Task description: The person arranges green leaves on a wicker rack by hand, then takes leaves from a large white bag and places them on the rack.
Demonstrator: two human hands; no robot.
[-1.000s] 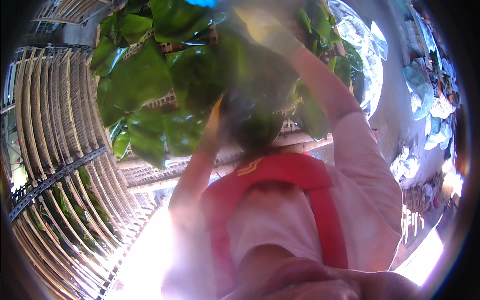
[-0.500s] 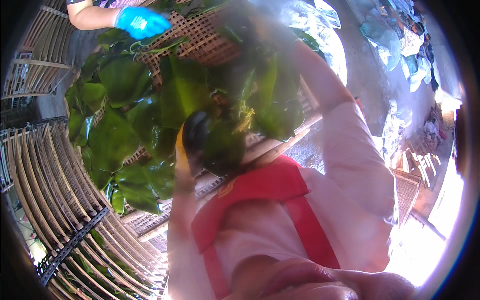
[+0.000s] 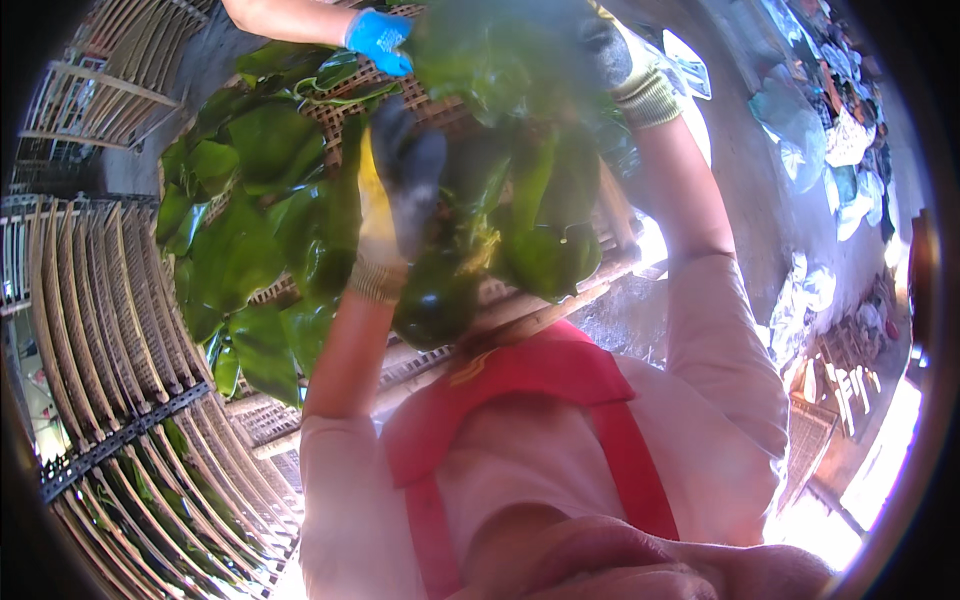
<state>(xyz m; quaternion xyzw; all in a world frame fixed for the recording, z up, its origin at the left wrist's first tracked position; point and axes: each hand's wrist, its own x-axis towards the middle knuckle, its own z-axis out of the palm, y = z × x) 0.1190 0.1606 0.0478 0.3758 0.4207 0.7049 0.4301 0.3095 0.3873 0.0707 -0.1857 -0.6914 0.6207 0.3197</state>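
Large glossy green leaves (image 3: 262, 150) lie overlapping on a woven bamboo tray (image 3: 330, 118) in front of me. My left hand (image 3: 402, 180), in a dark grey and yellow work glove, reaches over the leaves with its fingers stretched out and nothing visibly in them. At the upper right, my right hand (image 3: 610, 62), in a dark-palmed glove with a pale cuff, is at the edge of a raised, blurred green leaf (image 3: 495, 62) and appears to grip it; its fingertips are smeared. Another person's blue-gloved hand (image 3: 378, 40) is close to that leaf's left side.
Slatted bamboo racks (image 3: 110, 320) stand on the left, joined by a dark perforated metal bar (image 3: 125, 440); green leaves show between the lower slats. A pale wooden bar (image 3: 560, 315) runs along the tray's near edge. Plastic bags (image 3: 790, 125) and clutter lie on the floor at right.
My left hand has moved farther out over the leaves. My right hand has shifted right, and a blurred leaf now shows beside it. The other person's blue-gloved hand appears farther right.
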